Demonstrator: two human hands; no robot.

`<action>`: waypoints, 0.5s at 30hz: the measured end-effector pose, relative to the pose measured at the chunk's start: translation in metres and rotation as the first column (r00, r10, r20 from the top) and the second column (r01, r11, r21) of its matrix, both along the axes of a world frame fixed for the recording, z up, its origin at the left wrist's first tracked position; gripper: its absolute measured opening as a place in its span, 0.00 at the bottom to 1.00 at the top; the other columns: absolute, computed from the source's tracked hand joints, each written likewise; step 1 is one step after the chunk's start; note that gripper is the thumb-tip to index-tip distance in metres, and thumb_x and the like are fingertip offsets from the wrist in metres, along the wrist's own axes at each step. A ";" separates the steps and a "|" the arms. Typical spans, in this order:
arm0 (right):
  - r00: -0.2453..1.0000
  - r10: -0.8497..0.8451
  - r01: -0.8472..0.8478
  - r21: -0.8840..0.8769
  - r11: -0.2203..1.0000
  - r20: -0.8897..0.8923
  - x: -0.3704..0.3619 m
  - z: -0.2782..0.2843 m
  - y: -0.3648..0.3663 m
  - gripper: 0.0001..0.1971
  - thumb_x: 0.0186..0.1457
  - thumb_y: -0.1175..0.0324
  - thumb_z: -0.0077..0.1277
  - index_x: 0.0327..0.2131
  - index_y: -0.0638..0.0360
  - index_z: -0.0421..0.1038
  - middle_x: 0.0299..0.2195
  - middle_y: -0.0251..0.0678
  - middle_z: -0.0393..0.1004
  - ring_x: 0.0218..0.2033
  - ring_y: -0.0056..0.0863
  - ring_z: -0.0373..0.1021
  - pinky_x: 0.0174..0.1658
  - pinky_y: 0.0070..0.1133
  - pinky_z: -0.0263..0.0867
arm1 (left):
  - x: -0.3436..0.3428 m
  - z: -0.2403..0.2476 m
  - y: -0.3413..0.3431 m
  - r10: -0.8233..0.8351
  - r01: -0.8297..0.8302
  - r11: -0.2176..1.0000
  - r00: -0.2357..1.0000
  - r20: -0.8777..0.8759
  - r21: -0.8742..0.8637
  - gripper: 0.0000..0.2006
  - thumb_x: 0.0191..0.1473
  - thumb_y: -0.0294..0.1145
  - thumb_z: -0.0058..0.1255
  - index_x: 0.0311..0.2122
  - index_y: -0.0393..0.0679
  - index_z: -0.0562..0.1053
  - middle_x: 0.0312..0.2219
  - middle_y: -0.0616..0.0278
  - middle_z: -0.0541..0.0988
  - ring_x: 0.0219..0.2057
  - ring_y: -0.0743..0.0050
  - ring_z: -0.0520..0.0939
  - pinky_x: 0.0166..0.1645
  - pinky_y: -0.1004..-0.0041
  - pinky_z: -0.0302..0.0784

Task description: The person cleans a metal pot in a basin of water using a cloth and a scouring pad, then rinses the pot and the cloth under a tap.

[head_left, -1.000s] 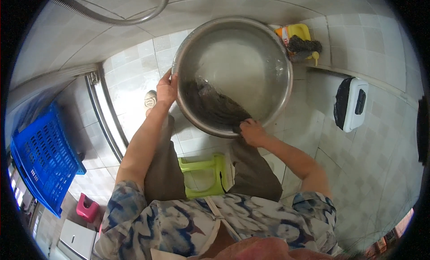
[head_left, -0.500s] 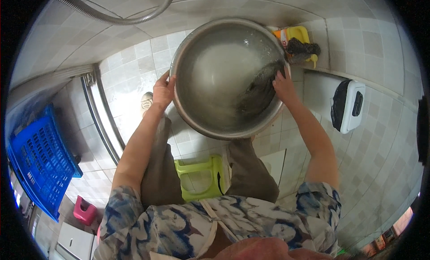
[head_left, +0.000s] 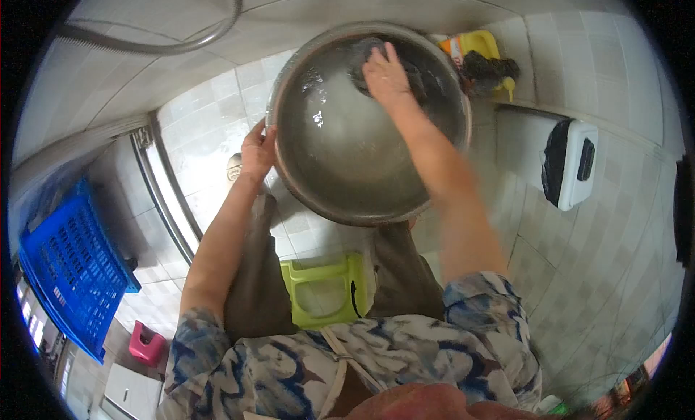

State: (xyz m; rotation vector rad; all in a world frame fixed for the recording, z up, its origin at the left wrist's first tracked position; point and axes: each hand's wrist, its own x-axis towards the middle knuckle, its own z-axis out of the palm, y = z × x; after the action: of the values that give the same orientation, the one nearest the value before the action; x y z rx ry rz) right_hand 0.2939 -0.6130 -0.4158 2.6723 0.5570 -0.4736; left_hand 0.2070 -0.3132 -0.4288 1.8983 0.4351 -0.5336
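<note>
The work looks to be partway through, as far as a single moment can tell. The dark cloth [head_left: 362,53] is soaked and lies in cloudy water [head_left: 337,141] inside the metal basin [head_left: 355,220]; that much is done. It has not been lifted out or wrung, and no clean water is seen, so how much rubbing or rinsing is left cannot be judged.

The cloth is directly under the right hand [head_left: 387,76], spreading a little to both sides of the fingers, near the far wall of the basin. The index and middle fingers are stretched out and slightly apart on top of it; the thumb side is hidden, so whether the hand pinches the cloth or only presses on it cannot be told.

The left hand [head_left: 258,154] is well apart from the cloth, touching the basin's outer left side at the rim; how firmly it closes there is unclear. Beyond the rim, to the right of the right hand, stands a yellow bottle [head_left: 483,42]; a green stool [head_left: 322,320] sits nearer the body than either hand.
</note>
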 end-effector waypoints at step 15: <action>0.888 -0.460 0.230 0.862 0.452 0.004 -0.120 0.021 -0.029 0.17 0.51 0.67 0.47 0.45 0.60 0.66 0.50 0.43 0.64 0.48 0.39 0.64 0.49 0.32 0.62 | 0.011 0.016 0.008 0.007 -0.031 0.967 0.996 0.093 0.253 0.22 0.53 0.42 0.51 0.50 0.41 0.64 0.18 0.58 0.75 0.18 0.80 0.72 0.22 0.77 0.66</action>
State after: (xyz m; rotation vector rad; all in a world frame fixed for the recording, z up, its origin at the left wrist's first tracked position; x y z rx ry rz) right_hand 0.1743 -0.6423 -0.3950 3.7724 0.1256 0.1154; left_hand 0.2179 -0.3052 -0.4127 2.1530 0.4799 -0.3905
